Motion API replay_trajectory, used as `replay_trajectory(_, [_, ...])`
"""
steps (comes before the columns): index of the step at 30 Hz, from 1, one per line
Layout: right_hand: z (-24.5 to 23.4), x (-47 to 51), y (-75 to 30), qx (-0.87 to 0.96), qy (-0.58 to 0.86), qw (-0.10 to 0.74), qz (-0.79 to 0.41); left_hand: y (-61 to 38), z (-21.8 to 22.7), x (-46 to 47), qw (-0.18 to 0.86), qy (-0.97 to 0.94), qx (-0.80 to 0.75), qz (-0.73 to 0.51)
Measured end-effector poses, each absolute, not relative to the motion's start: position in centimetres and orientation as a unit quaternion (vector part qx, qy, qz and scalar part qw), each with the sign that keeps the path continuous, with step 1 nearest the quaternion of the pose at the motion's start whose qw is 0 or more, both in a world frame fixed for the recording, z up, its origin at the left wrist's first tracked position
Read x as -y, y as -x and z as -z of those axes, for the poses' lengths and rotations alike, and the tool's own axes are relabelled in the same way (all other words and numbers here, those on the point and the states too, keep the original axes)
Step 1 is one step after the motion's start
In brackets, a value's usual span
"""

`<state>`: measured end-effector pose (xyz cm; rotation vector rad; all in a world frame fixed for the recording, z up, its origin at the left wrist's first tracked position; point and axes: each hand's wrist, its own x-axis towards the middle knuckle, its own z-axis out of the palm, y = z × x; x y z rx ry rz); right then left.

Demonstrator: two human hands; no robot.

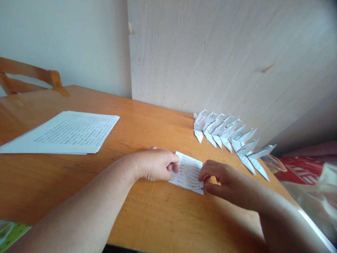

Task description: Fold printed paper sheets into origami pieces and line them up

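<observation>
A small rectangular piece of printed paper (187, 171), covered in rows of dark characters, lies on the table between my hands. My left hand (158, 164) has its fingers curled at the left edge, with the thumb and fingertips closed on that side. At the opposite edge, my right hand (221, 180) grips the paper between thumb and fingers, and its lower right part bends slightly upward. Beyond my right hand stand several folded paper pieces (225, 130) with pointed tips, lined up in close rows.
A stack of printed sheets (76, 131) rests on the left of the wooden table (158, 225). A pale wooden panel (210, 52) rises behind the table. A wooden chair (28, 75) is at the far left; red and pale bags (305, 170) lie beyond the right edge.
</observation>
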<state>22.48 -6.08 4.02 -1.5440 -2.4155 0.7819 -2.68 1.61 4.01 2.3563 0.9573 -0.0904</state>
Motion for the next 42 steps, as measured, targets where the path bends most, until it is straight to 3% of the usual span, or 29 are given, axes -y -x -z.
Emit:
replay_trajectory(10, [-3.2, 5.6, -22.2, 0.797, 0.539, 0.121, -0.246, 2.7, -3.7, -1.7, 0.298, -0.885, -0.357, 0.031])
replay_trajectory(42, [-1.4, 4.9, -21.0, 0.749, 0.617, 0.122, -0.209, 2.8, -3.9, -1.6, 0.319, -0.884, -0.340, 0.018])
